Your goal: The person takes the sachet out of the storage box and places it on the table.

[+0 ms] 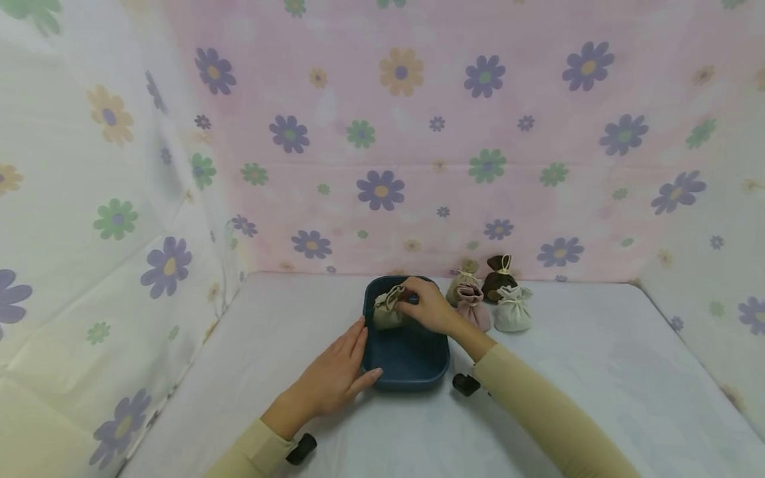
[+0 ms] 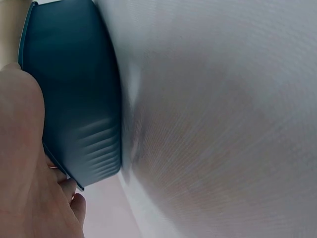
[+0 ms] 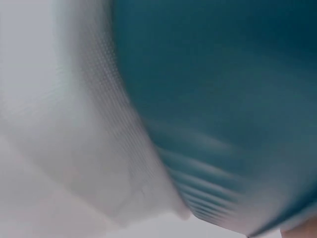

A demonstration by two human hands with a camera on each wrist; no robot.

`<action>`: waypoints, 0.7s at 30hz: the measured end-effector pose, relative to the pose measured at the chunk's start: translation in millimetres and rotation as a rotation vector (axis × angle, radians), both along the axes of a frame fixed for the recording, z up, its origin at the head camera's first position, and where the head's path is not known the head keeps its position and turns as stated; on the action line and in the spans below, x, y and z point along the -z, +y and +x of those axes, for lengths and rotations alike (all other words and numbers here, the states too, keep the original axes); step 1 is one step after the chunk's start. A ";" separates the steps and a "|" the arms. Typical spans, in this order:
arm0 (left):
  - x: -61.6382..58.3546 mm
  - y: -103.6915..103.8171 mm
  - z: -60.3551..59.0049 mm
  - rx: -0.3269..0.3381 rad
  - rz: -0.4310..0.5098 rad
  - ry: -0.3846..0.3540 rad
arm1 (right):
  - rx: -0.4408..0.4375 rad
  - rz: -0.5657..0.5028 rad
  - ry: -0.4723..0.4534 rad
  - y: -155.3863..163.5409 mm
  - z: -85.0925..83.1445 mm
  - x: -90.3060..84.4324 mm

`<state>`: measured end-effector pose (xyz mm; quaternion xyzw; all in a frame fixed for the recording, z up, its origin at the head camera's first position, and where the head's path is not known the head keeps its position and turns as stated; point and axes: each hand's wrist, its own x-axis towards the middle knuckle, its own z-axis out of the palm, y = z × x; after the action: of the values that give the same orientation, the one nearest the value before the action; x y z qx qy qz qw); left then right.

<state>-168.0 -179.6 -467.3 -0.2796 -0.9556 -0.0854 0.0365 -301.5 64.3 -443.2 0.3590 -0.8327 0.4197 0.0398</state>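
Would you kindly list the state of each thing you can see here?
Blue tray: on the table, steadied.
Beige pouch: tied, held inside the tray.
Left hand: flat against the tray's side.
Right hand: pinching the beige pouch.
Four pouches: tied, upright beside the tray.

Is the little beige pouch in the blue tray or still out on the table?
In: the beige pouch sits inside the blue tray, pinched by the right hand.

You are at a staged recording booth: flower-printed cloth backdrop [image 1: 418,133] walls in 3 sides of a white-covered tabletop [image 1: 597,372], like a small studio setup.
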 end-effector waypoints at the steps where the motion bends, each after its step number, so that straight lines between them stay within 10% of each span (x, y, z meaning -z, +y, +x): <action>1: -0.9 -0.2 -0.4 0.002 0.004 0.003 | 0.000 -0.011 -0.010 3.3 3.0 -4.2; 21: -0.3 1.5 -0.1 -0.018 -0.008 -0.030 | 0.197 -0.001 -0.061 114.6 64.9 -50.3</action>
<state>-168.2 -178.1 -467.0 -0.2698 -0.9589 -0.0856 0.0218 -236.6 179.0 -392.9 0.2625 -0.8645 0.4251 0.0558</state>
